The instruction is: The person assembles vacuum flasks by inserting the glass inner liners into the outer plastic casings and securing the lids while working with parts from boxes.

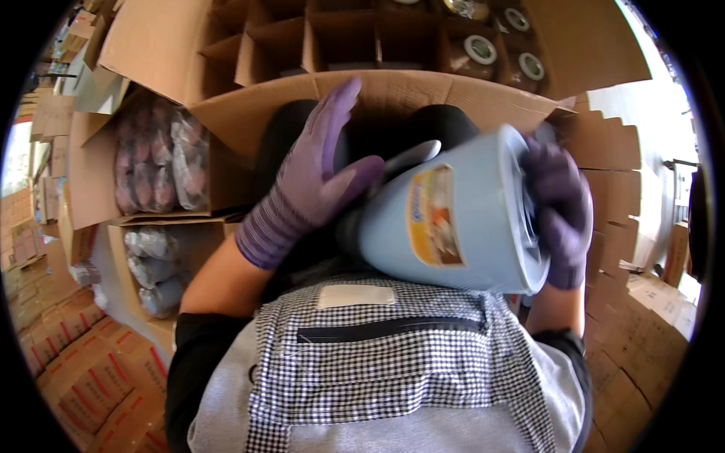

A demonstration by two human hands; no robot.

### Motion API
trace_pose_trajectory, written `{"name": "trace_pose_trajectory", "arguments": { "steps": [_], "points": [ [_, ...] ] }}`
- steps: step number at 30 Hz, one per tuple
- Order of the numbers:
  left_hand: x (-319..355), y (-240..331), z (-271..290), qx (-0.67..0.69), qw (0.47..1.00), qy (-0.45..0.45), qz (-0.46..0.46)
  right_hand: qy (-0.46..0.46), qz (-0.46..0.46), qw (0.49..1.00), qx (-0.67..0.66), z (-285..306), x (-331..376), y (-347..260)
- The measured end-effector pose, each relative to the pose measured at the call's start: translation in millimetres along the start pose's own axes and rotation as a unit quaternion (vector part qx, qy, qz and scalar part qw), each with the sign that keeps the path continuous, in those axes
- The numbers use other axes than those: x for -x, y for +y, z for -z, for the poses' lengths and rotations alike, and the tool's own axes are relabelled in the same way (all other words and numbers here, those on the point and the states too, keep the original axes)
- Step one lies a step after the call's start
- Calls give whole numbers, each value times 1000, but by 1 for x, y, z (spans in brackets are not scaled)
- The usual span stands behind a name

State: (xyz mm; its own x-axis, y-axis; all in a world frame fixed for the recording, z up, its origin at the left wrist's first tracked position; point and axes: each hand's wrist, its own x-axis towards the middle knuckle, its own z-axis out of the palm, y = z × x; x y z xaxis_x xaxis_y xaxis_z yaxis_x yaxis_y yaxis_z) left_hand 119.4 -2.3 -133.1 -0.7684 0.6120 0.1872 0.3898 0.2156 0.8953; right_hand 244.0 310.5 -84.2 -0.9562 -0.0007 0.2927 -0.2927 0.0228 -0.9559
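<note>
Holding a pale blue flask [453, 226] on its side over the lap, the person is working with both gloved hands. Right hand [560, 215] is gripping the flask's wide base end; left hand [313, 185] is lying open, fingers spread, thumb and palm pressing the narrow top end. Beyond the left hand, a divided carton [362, 41] is standing open — a few cells filled, most unfilled — so packing appears early.

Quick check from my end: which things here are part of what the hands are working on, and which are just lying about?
In hand:
left hand, at the narrow end
right hand, on the wide base
pale blue flask
divided carton with packed items

Lying about:
boxes of bagged goods
stacked printed cartons
</note>
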Motion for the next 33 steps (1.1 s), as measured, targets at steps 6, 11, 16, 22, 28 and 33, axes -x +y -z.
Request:
{"name": "trace_pose_trajectory", "arguments": {
  "steps": [6, 11, 16, 22, 28, 33],
  "points": [
    [-14, 12, -18, -87, 929, -289, 216, -10, -155, 941, 299, 19, 116, -34],
    [-19, 50, -34, -182, 940, -254, 135, -28, -210, 922, 324, 21, 180, -27],
    [-13, 50, -36, -97, 961, -219, 139, 24, -31, 865, 500, 21, 178, -54],
    [-7, 50, -42, -97, 971, -190, 106, -77, -111, 895, 425, 20, 173, -52],
    [9, 34, -32, -41, 974, -183, 127, -52, 48, 857, 511, 19, 170, -60],
    [13, 26, -31, -24, 982, -141, 120, -111, 29, 837, 536, 16, 158, -49]
  ]
}}
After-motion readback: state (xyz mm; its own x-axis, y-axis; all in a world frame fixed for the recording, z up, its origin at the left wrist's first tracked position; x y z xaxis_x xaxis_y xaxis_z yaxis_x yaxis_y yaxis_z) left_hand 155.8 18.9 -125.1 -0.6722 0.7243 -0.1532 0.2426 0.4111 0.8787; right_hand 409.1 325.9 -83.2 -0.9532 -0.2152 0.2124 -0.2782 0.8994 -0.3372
